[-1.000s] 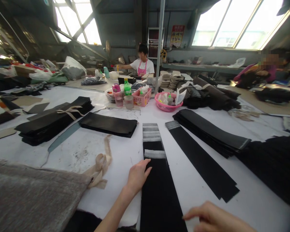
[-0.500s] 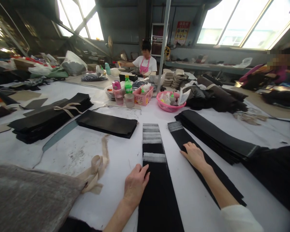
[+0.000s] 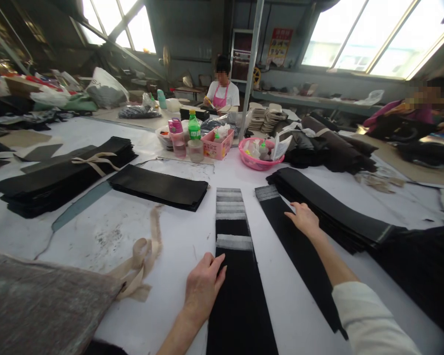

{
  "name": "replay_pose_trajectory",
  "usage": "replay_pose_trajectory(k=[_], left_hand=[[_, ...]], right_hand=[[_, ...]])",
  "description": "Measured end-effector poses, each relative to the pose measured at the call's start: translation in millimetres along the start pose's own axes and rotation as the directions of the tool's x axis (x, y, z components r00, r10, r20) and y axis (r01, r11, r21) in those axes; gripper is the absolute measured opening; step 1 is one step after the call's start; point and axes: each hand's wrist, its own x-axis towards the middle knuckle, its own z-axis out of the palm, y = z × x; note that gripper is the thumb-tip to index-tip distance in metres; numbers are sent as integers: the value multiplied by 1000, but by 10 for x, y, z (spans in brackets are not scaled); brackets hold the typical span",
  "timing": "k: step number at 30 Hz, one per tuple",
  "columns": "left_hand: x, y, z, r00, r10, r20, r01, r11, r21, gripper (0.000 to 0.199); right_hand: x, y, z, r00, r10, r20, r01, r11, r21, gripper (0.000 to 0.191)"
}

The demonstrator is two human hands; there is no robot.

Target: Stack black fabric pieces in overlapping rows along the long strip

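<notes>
Left hand [image 3: 203,285], fingers slightly parted, at grey-banded black strips [image 3: 239,296], near centre. Right hand [image 3: 305,219], fingers loosely bent, at black strip [image 3: 307,264], right. Can't tell whether either grips. Far: pink basin [image 3: 261,165] holding green-capped bottle [image 3: 262,146], paper [image 3: 281,148]; pink basket [image 3: 218,151] left; metal pole [image 3: 250,74] behind.

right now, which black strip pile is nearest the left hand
The middle pile, with spaced-out pale bands; the left hand overlaps its edge and no other pile's.

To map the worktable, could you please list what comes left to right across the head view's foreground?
Grey-brown cloth, curled beige ribbon, left hand, central pale-banded long black strip, right hand, black material.
</notes>
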Motion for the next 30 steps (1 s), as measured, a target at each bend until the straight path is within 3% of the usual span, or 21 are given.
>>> replay_pose_trajectory(k=[3, 6, 9, 13, 16, 19, 21, 23, 24, 26, 28, 30], left_hand=[[5, -1, 4, 1000, -6, 13, 6, 1000, -6, 30], [2, 1, 3, 1000, -10, 16, 10, 1000, -13, 30], [1, 0, 4, 1000, -12, 11, 12, 1000, -18, 30], [2, -7, 6, 1000, -5, 6, 5, 1000, -22, 29], [-6, -7, 5, 1000, 0, 5, 0, 1000, -25, 29], [-20, -3, 2, 1000, -4, 7, 5, 999, -33, 29], [-28, -1, 0, 1000, -5, 9, 5, 999, -39, 29], [-30, -3, -2, 1000, -3, 7, 4, 999, -41, 30], [-30, -5, -3, 1000, -1, 5, 1, 999, -41, 30], [-30, -10, 0, 1000, 4, -2, -4, 999, -38, 29], [-30, -18, 10, 1000, 11, -10, -11, 999, -35, 29], [-32, -29, 31, 1000, 22, -23, -22, 999, -29, 29]], right_hand=[[137, 127, 60, 985, 162, 53, -161, 987, -17, 58], [162, 267, 115, 966, 232, 113, -237, 971, 32, 63], [121, 361, 134, 964, 206, 170, -234, 958, 166, 58], [22, 405, 66, 974, 80, 210, -162, 898, 410, 44], [-97, 421, -104, 962, -38, 269, -145, 766, 626, 41], [-308, 453, -298, 902, -183, 391, -247, 526, 814, 41], [-503, 508, -334, 862, -221, 457, -327, 447, 833, 43], [-706, 617, -250, 836, -212, 506, -365, 473, 802, 43], [-796, 696, -172, 829, -189, 527, -363, 536, 762, 43], [-923, 881, -3, 866, -70, 495, -276, 757, 591, 39], [-967, 1047, 104, 943, 24, 332, -138, 935, 326, 37], [-935, 1109, 103, 985, 15, 171, -39, 989, 140, 35]])
